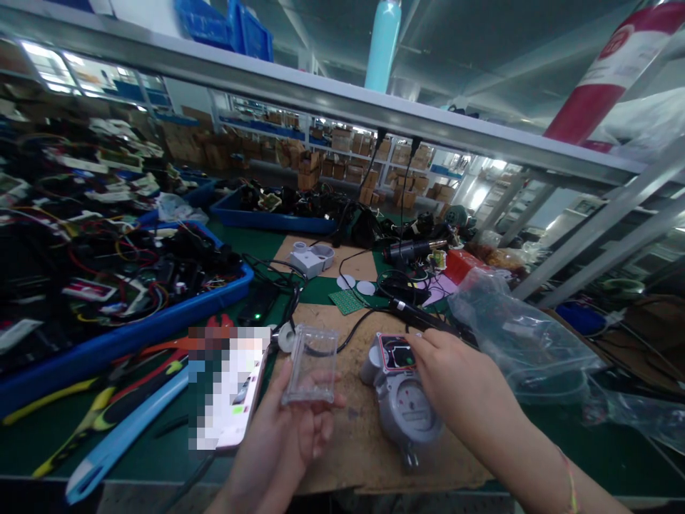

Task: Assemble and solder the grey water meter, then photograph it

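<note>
A clear rectangular plastic cover (313,364) rests in my left hand (292,421), held between the thumb and fingers above the cardboard. My right hand (454,371) is at the upper right of a grey housing (409,414), its fingers bent down at the edge of the rectangular opening. Red edging runs round that opening, and dark parts and wires show inside. The right fingertips are partly hidden, so what they pinch cannot be made out. The housing lies on a brown cardboard sheet (353,442), its round part toward me.
At the left are a phone (230,400), pliers (101,410) and a blue bin (214,293) of wired parts. Another grey housing (310,260), a green circuit board (347,301) and a heat gun (409,250) lie beyond. Clear bags (514,343) lie right; a shelf (321,89) crosses above.
</note>
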Tool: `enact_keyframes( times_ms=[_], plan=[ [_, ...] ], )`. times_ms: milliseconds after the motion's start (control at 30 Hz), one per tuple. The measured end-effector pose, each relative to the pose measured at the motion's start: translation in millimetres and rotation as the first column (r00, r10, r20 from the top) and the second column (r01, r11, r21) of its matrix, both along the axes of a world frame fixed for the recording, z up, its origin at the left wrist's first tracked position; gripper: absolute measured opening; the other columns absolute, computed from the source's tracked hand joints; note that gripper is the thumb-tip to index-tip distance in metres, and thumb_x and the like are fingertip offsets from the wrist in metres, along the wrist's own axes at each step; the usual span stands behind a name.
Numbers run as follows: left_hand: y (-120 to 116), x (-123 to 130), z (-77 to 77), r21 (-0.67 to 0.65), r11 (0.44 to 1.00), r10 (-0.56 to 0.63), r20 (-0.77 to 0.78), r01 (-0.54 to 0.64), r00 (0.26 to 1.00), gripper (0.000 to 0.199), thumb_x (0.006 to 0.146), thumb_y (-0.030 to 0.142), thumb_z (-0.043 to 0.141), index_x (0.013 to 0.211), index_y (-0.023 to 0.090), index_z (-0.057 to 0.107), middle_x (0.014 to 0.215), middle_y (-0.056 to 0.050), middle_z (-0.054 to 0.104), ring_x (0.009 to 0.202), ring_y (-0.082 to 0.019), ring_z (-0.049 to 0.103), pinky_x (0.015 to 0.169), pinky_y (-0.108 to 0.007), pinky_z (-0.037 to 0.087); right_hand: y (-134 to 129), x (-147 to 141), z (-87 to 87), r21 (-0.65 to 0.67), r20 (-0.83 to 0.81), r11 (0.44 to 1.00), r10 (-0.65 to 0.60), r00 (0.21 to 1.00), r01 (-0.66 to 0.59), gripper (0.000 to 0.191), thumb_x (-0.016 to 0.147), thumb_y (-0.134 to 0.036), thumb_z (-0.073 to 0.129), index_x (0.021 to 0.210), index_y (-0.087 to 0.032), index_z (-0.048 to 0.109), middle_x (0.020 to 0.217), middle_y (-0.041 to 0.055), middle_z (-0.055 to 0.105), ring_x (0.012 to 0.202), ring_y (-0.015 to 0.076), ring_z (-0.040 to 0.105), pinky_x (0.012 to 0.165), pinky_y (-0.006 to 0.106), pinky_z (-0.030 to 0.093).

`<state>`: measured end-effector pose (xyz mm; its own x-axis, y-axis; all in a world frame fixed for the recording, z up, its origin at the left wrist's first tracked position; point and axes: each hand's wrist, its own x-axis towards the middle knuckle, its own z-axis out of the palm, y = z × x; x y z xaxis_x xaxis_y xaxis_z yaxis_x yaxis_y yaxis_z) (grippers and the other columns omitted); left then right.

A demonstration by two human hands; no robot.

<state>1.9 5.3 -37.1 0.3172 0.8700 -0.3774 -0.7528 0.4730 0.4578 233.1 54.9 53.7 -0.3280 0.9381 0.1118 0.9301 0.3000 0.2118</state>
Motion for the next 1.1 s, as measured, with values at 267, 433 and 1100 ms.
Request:
enact_keyframes(
  times_ms=[267,433,1100],
  plan=[
    [-5,0,7.4,0.068,0.997,-0.024,0.053,0.02,0.998,0.057,0.103,0.062,0.041,0.112,0.013,0.07,0.087,-0.007,0.067,0.054,-0.009,0.049,0.051,-0.021,0.038,-1,4,-6.3,0.141,-0.07,0.988,0.071,0.995,-0.061,0.018,0.098,-0.018,0.062,0.111,-0.02,0.075,0.088,0.001,0.067,0.077,0.0195,0.069,0.066,0.033,0.052],
    [-6,0,10.0,0.046,0.999,-0.011,0.046,0.009,0.999,0.058,0.103,0.061,0.04,0.112,0.012,0.07,0.083,-0.006,0.065,0.053,-0.009,0.047,0.052,-0.022,0.038,-5,3,-11.5,0.223,-0.042,0.97,0.106,0.993,-0.094,0.016,0.093,-0.015,0.069,0.108,-0.018,0.075,0.087,0.0016,0.066,0.078,0.0208,0.069,0.065,0.032,0.052],
    [-12,0,14.1,0.105,0.992,-0.081,0.103,0.07,0.991,0.061,0.1,0.065,0.043,0.108,0.011,0.073,0.077,-0.005,0.064,0.051,-0.008,0.042,0.052,-0.021,0.035,12,-16,5.5,-0.221,0.093,0.975,0.032,0.995,-0.01,0.032,0.094,0.001,0.052,0.115,-0.01,0.074,0.115,0.0142,0.067,0.107,0.0273,0.066,0.093,0.038,0.057]
  ],
)
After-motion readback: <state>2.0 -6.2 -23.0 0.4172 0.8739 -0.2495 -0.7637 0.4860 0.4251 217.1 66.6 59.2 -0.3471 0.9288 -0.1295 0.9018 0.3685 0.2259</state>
